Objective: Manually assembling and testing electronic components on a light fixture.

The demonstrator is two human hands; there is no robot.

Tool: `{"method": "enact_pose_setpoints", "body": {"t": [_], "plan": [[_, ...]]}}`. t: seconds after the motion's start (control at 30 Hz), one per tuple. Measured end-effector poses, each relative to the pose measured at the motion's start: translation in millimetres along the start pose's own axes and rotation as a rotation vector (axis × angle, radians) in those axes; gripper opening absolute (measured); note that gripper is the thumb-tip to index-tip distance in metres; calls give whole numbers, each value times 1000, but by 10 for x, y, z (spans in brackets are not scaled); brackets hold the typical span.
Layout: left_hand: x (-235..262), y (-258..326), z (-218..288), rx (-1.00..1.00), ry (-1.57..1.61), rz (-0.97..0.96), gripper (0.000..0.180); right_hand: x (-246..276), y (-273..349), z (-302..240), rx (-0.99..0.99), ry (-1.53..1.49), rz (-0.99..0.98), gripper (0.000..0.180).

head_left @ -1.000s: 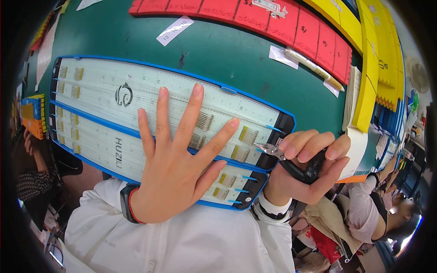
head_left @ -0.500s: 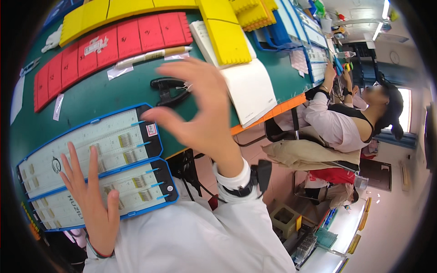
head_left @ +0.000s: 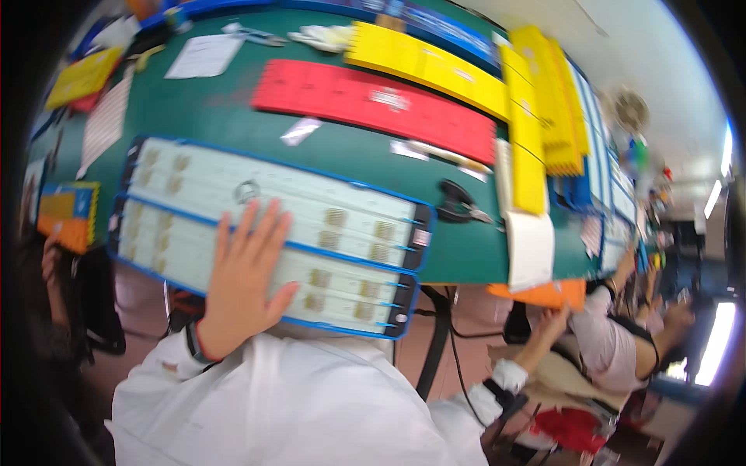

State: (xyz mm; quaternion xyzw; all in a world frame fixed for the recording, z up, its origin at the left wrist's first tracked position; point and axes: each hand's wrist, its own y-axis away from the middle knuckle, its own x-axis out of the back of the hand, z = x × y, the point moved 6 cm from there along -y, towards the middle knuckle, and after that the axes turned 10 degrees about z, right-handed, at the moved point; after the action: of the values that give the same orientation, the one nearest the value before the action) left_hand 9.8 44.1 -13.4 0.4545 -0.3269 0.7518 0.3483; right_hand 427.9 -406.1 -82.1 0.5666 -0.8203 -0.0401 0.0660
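Left hand (head_left: 249, 283) flat, fingers spread, on the blue-framed case (head_left: 311, 252), whose long axis runs left-right along the near tabletop (head_left: 210, 116); right hand (head_left: 550, 326), nearer the orange board (head_left: 538, 296), reaches its near edge; that hand's grip cannot be told.

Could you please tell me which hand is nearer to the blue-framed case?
Left: the left hand lies over the blue-framed case; the right hand is away to its right, at the orange strip.
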Motion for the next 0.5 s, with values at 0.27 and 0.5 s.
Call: {"method": "enact_pose_setpoints", "body": {"t": [0.27,0.5], "plan": [[63,16,-12,25,32,111,68,853,799,-1401,358,-150,204,42],[63,6,3,25,-23,236,64,-1840,1743,-1485,112,-297,-643,39]]}}
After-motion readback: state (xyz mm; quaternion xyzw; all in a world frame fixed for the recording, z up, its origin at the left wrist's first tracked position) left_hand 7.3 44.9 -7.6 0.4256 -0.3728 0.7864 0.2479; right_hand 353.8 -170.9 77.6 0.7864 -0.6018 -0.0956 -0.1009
